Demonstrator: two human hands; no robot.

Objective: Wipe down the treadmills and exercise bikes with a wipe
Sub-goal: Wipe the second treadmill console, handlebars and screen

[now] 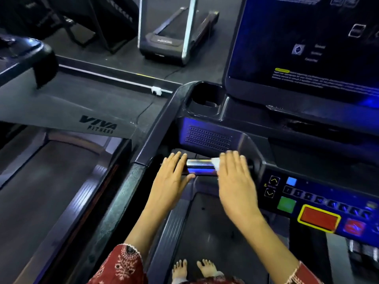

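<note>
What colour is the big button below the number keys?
The button is red with a yellow border; head view.

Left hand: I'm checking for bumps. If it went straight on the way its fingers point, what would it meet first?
The left hand already seems to lie across the chrome bar. Going straight on, its fingers would probably meet the perforated panel just behind, though depth is unclear.

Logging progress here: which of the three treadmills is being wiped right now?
The near treadmill with the lit console: the right hand presses the wipe on its chrome bar. The VIVA treadmill and the far small treadmill have no hand on them.
</note>
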